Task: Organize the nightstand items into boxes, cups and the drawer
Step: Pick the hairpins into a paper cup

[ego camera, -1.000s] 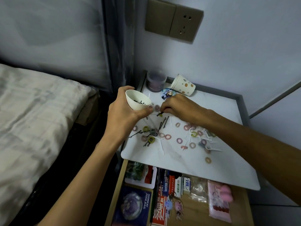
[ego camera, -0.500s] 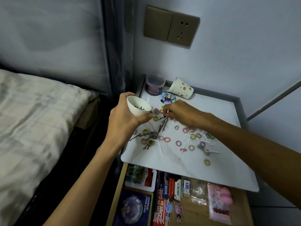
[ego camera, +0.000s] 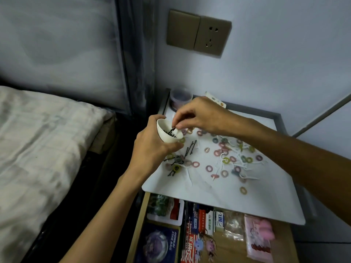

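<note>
Right hand (ego camera: 201, 117) now over cup (ego camera: 168, 139), seemingly pinching hairpin (ego camera: 172, 129); left hand (ego camera: 151, 149) grips cup, hiding its base.

The left hand (ego camera: 152, 147) grips the white cup (ego camera: 167, 136) from its left side, thumb across the near wall and the other digits wrapped behind. Its forearm rises from below-left of the cup. The right hand (ego camera: 199, 116) arches over the cup from the right, knuckles up. Its fingers (ego camera: 178, 124) bunch downward at the cup's mouth, pinching thin dark hairpins (ego camera: 171, 129). That forearm stretches away to the cup's right.
</note>
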The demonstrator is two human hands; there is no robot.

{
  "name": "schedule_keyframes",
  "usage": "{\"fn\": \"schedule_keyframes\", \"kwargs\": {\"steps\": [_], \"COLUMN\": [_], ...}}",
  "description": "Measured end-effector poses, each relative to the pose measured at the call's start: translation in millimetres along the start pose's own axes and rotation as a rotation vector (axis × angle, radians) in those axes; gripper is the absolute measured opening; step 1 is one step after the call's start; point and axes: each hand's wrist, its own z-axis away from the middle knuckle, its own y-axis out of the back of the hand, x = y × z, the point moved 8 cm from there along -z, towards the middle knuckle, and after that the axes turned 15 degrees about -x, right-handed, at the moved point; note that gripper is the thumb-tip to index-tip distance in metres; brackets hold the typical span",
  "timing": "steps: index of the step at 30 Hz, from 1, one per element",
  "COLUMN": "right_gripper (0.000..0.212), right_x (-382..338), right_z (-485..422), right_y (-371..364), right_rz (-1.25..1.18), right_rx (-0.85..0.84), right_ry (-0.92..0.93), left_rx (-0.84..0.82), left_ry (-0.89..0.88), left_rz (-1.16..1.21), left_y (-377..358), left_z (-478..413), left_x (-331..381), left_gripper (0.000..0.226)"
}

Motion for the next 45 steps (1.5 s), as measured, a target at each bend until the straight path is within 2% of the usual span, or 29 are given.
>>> {"fn": "schedule_keyframes", "kwargs": {"steps": [3, 5, 7, 8, 10, 13, 15, 19, 25, 31, 38, 42, 45], "right_gripper": [0.012, 0.012, 0.013, 0.013, 0.017, 0.027, 0.035, 0.037, 0.015, 0.008, 0.019, 0.019, 0.018], "right_x": [-12, 0, 30, 47, 77, 103, 112, 114, 104, 107, 100, 100, 98], "right_z": [-1, 4, 8, 7, 4, -1, -4, -13, -21, -21, -13, -7, -7], "right_y": [-3, 12, 18, 13, -11, -50, -63, -72, -78, -81, -79, -65, -49], "right_rz": [-0.03, -0.118, -0.194, -0.175, -0.038, 0.193, 0.279, 0.286, 0.269, 0.315, 0.69, 0.686, 0.613], "right_rx": [0.004, 0.163, 0.273, 0.264, 0.141, -0.054, -0.101, -0.125, -0.167, -0.177, -0.115, -0.159, -0.128], "right_ry": [0.046, 0.057, -0.012, -0.067, -0.149, -0.17, -0.157, -0.126, -0.073, -0.109, -0.13, -0.161, -0.135], "left_rx": [-0.011, 0.01, 0.04, 0.055, 0.078, 0.097, 0.102, 0.098, 0.088, 0.074, 0.08, 0.078, 0.076], "left_ry": [-0.017, -0.03, -0.031, -0.035, -0.041, -0.051, -0.054, -0.049, -0.039, -0.032, -0.034, -0.03, -0.022], "left_rz": [0.021, 0.035, 0.059, 0.074, 0.097, 0.102, 0.097, 0.091, 0.085, 0.08, 0.08, 0.083, 0.082], "left_y": [-1, 3, 7, 9, 12, 16, 17, 17, 14, 12, 14, 14, 13], "left_z": [1, 1, 2, 2, 3, 3, 3, 2, 1, 3, 2, 2, 2], "left_x": [3, 4, 3, 3, 3, 5, 5, 3, 2, 2, 3, 3, 1], "left_gripper": [0.072, 0.071, 0.07, 0.07, 0.07, 0.071, 0.072, 0.073, 0.072, 0.073, 0.072, 0.073, 0.073]}}
